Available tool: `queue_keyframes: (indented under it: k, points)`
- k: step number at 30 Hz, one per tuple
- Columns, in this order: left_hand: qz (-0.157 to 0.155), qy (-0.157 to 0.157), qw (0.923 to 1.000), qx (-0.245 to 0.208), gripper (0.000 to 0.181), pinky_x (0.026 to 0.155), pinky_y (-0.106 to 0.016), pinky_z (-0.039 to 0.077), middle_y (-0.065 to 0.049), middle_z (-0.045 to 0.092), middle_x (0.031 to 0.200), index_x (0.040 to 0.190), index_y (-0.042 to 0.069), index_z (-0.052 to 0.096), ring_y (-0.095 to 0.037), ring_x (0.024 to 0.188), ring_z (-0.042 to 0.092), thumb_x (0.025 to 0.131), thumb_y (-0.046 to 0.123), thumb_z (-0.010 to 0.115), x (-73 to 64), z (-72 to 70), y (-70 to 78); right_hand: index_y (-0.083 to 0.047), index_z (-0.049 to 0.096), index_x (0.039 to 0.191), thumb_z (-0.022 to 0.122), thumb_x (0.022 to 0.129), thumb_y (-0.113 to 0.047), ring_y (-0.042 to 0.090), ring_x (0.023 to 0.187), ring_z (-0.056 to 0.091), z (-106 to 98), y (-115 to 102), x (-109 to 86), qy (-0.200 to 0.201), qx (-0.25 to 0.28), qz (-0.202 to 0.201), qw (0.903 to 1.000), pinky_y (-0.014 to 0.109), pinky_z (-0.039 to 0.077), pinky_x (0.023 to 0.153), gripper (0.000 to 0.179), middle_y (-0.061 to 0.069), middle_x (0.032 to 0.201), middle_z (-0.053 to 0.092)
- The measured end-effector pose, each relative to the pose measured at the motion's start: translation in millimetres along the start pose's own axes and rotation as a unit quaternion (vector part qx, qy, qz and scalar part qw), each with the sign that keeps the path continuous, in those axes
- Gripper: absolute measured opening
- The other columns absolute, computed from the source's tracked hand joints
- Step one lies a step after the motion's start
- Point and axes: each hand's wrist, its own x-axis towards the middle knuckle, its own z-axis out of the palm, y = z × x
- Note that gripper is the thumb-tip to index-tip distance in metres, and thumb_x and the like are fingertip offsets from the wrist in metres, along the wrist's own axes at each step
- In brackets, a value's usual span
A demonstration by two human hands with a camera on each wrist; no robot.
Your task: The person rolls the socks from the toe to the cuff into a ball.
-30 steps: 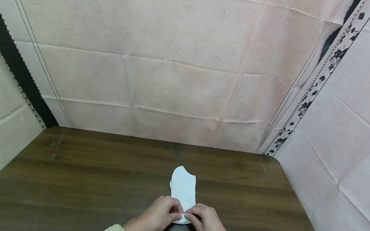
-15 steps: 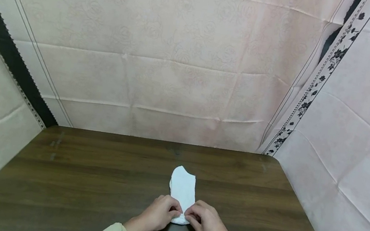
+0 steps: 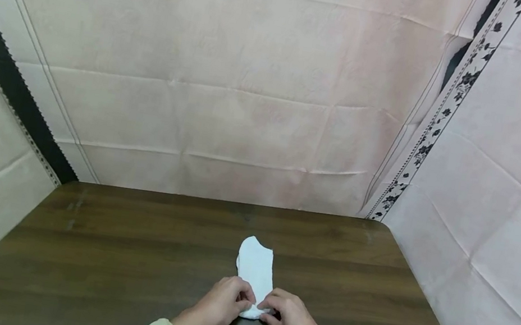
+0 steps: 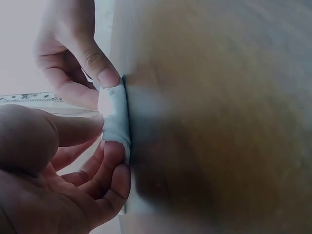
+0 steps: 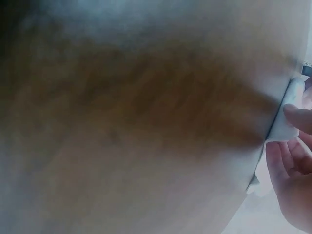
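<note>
A white sock (image 3: pixel 256 267) lies flat on the brown wooden table, its near end turned over into a thick folded edge. My left hand (image 3: pixel 221 303) pinches the left side of that edge between thumb and fingers. On the right side, my right hand (image 3: pixel 290 322) holds the same edge, thumb below and fingers above. The left wrist view shows the folded sock (image 4: pixel 115 114) close up, with the left hand (image 4: pixel 58 165) at its lower end and the right hand (image 4: pixel 73 53) at its upper end. In the right wrist view, the right thumb presses on the sock (image 5: pixel 283 124).
The wooden table (image 3: pixel 123 254) stretches out on both sides of the hands. Pale cloth (image 3: pixel 254 70) hangs behind it, and further cloth panels stand at left and right, one with a black floral border (image 3: pixel 423 148).
My right thumb and fingers have parted slightly at the folded edge, with the thumb lower. The left hand keeps its place on the sock. The head view has tilted a little.
</note>
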Motion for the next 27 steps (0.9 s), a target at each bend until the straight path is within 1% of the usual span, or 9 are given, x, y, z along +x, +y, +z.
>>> queue_keyframes:
  k: [2, 5, 7, 9, 13, 17, 20, 24, 27]
  points:
    - [0.010, 0.011, 0.9999, 0.007, 0.016, 0.064, -0.025, 0.045, 0.011, 0.056, 0.077, 0.081, 0.015, 0.070, -0.003, 0.070, 0.051, 0.087, 0.001, 0.075, -1.7, 0.5, 0.1, -0.012, 0.073, 0.092, 0.079, 0.085, -0.002, 0.001, 0.084, 0.058, 1, 0, 0.5, 0.001, -0.001, -0.005, 1.0000, 0.020, 0.051, 0.070, 0.014, -0.006, 0.095, 0.065]
    - [0.039, 0.029, 0.9984, 0.030, 0.015, 0.066, -0.025, 0.045, 0.010, 0.054, 0.080, 0.082, 0.014, 0.070, -0.004, 0.072, 0.051, 0.085, 0.000, 0.075, -3.7, 0.8, 1.4, -0.012, 0.073, 0.091, 0.078, 0.085, -0.001, 0.000, 0.083, 0.057, 1, 0, 2.2, 0.005, -0.003, -0.007, 1.0000, 0.019, 0.050, 0.070, 0.013, -0.007, 0.092, 0.064]
    - [0.057, 0.030, 0.9971, 0.041, 0.013, 0.069, -0.024, 0.046, 0.010, 0.057, 0.083, 0.084, 0.013, 0.073, -0.005, 0.075, 0.052, 0.085, 0.000, 0.074, -4.1, 1.1, 2.9, -0.013, 0.073, 0.089, 0.077, 0.085, 0.000, 0.000, 0.080, 0.056, 1, 0, 3.5, 0.006, -0.004, -0.004, 1.0000, 0.018, 0.049, 0.070, 0.014, -0.008, 0.089, 0.063]
    - [0.069, 0.021, 0.9964, 0.046, 0.011, 0.071, -0.023, 0.047, 0.010, 0.059, 0.086, 0.086, 0.012, 0.075, -0.005, 0.078, 0.054, 0.085, 0.001, 0.075, -4.8, 1.2, 4.8, -0.013, 0.073, 0.088, 0.077, 0.085, 0.001, -0.001, 0.079, 0.056, 0, -1, 4.8, 0.005, -0.002, 0.000, 1.0000, 0.019, 0.049, 0.069, 0.015, -0.008, 0.088, 0.063]
    - [0.081, 0.000, 0.9949, 0.060, 0.008, 0.071, -0.021, 0.048, 0.011, 0.062, 0.089, 0.088, 0.011, 0.076, -0.004, 0.079, 0.056, 0.083, 0.006, 0.080, -6.5, 2.5, 7.1, -0.012, 0.074, 0.087, 0.075, 0.086, 0.002, 0.000, 0.080, 0.057, -3, -3, 7.4, -0.011, 0.018, 0.029, 0.9994, 0.021, 0.050, 0.070, 0.014, -0.007, 0.088, 0.065]
    - [0.092, -0.002, 0.9924, 0.082, 0.013, 0.069, -0.022, 0.047, 0.010, 0.062, 0.087, 0.087, 0.011, 0.074, -0.004, 0.077, 0.055, 0.080, 0.008, 0.084, -8.5, 4.0, 7.2, -0.011, 0.076, 0.088, 0.073, 0.089, 0.000, 0.001, 0.081, 0.058, -6, -3, 10.5, -0.036, 0.052, 0.072, 0.9955, 0.024, 0.051, 0.071, 0.011, -0.005, 0.089, 0.066]
    - [0.088, -0.003, 0.9925, 0.085, 0.017, 0.068, -0.022, 0.046, 0.010, 0.059, 0.083, 0.086, 0.013, 0.072, -0.003, 0.076, 0.053, 0.078, 0.008, 0.085, -8.9, 4.9, 6.6, -0.011, 0.076, 0.088, 0.072, 0.090, -0.001, 0.002, 0.081, 0.057, -7, -2, 11.9, -0.046, 0.068, 0.096, 0.9920, 0.026, 0.051, 0.072, 0.011, -0.005, 0.088, 0.067]
    - [0.083, -0.003, 0.9924, 0.091, 0.022, 0.067, -0.021, 0.044, 0.011, 0.055, 0.079, 0.085, 0.015, 0.068, -0.002, 0.073, 0.049, 0.075, 0.006, 0.086, -8.3, 6.0, 5.5, -0.012, 0.076, 0.087, 0.073, 0.090, -0.002, 0.000, 0.080, 0.055, -7, -2, 12.0, -0.049, 0.073, 0.114, 0.9896, 0.025, 0.050, 0.071, 0.011, -0.006, 0.087, 0.065]
    - [0.091, 0.004, 0.9908, 0.100, 0.025, 0.067, -0.021, 0.044, 0.011, 0.054, 0.079, 0.085, 0.016, 0.066, -0.002, 0.074, 0.049, 0.075, 0.003, 0.085, -7.2, 6.5, 4.7, -0.012, 0.076, 0.087, 0.073, 0.090, -0.002, 0.000, 0.079, 0.054, -6, -2, 10.9, -0.042, 0.073, 0.110, 0.9904, 0.025, 0.049, 0.070, 0.011, -0.007, 0.087, 0.064]
